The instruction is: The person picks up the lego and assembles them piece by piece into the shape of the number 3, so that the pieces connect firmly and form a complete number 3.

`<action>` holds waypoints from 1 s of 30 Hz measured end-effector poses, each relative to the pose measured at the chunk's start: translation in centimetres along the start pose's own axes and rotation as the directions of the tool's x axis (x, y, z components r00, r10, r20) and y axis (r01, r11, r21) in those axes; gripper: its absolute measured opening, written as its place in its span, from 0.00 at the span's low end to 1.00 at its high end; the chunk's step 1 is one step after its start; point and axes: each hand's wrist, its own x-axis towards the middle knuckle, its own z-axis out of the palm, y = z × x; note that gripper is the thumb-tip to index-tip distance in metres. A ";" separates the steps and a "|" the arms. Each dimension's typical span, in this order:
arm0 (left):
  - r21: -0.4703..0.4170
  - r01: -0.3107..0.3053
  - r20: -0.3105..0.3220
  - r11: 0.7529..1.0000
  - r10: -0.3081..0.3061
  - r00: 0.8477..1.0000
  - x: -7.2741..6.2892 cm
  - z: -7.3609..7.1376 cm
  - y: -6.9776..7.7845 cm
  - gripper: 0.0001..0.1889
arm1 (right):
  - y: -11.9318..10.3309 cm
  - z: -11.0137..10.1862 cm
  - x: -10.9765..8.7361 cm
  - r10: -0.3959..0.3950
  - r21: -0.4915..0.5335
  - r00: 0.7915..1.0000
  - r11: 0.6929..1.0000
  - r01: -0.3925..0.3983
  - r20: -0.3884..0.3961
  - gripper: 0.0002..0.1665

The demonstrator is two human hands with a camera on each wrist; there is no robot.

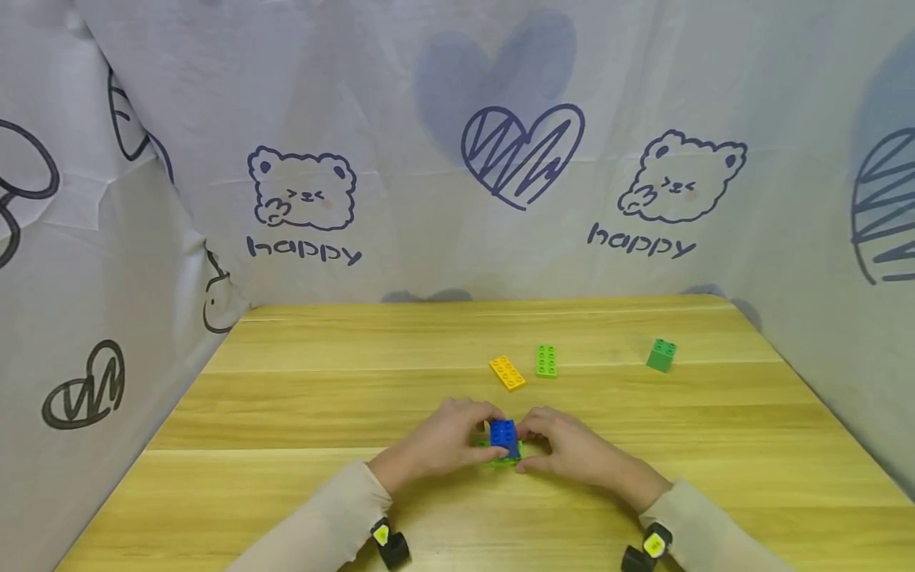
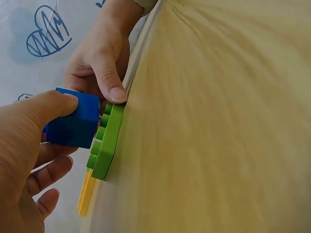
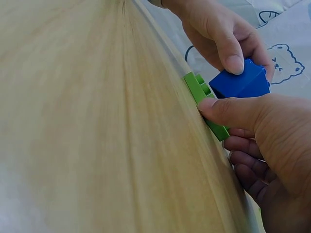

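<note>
From my station I see the wood-grain table (image 1: 286,397) around the blue block (image 1: 503,433), with white doodle-printed cloth (image 1: 422,238) hanging beyond it. The left hand (image 1: 453,437) pinches that block just above a green plate (image 2: 110,143); the right hand (image 1: 572,449) pinches the plate's end.

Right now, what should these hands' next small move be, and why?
Probably lower the blue building brick onto the flat green brick: the left hand pinches the blue one over its studs, apparently not yet seated, while the right hand grips the green brick, which should steady it.
</note>
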 end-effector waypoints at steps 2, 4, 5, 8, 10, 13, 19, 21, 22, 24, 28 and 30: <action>0.006 0.001 0.007 1.000 -0.001 1.000 0.1 0.1 0.0 0.20 | 0.0 0.0 0.0 -0.008 -0.001 1.000 1.000 0.008 -0.003 0.20; 0.012 0.001 0.014 1.000 -0.001 1.000 0.2 0.2 0.0 0.21 | 0.0 0.0 0.0 -0.018 0.000 1.000 1.000 0.018 -0.007 0.19; 0.013 0.002 0.018 1.000 -0.002 1.000 0.2 0.2 0.0 0.21 | 0.0 0.0 0.0 -0.023 0.001 1.000 1.000 0.023 -0.009 0.19; 0.014 0.002 0.030 1.000 -0.003 1.000 0.3 0.3 0.1 0.21 | 0.0 -0.1 0.0 -0.015 0.011 1.000 1.000 0.015 -0.003 0.18; 0.014 0.003 0.035 1.000 -0.004 0.999 0.3 0.3 0.1 0.21 | 0.0 -0.1 0.0 0.001 0.013 1.000 1.000 -0.001 0.006 0.17; 0.022 0.006 0.037 1.000 -0.007 0.999 0.3 0.3 0.3 0.22 | -0.1 -0.2 0.0 0.017 0.015 1.000 1.000 -0.018 0.017 0.17; 0.078 -0.017 0.015 0.997 0.015 1.000 0.3 0.4 0.6 0.21 | -0.1 -0.1 0.0 0.026 0.006 0.999 1.000 -0.027 0.033 0.19; 0.102 -0.022 0.009 0.994 0.022 1.000 0.3 0.5 0.7 0.21 | -0.1 -0.1 0.0 0.027 0.000 0.999 1.000 -0.027 0.035 0.20; 0.116 -0.023 0.007 0.993 0.022 1.000 0.3 0.5 0.7 0.21 | -0.2 -0.1 0.0 0.027 -0.005 0.999 1.000 -0.027 0.035 0.20; 0.138 -0.022 0.007 0.990 0.021 1.000 0.3 0.5 0.7 0.22 | -0.2 -0.1 0.0 0.027 -0.017 0.999 1.000 -0.026 0.031 0.20; 0.166 -0.023 0.011 0.986 0.021 1.000 0.3 0.4 0.9 0.23 | -0.4 -0.2 -0.1 0.027 -0.040 0.999 0.999 -0.026 0.022 0.20; 0.173 -0.025 0.011 0.985 0.023 1.000 0.3 0.3 1.0 0.23 | -0.4 -0.3 -0.1 0.026 -0.051 0.999 0.998 -0.025 0.020 0.20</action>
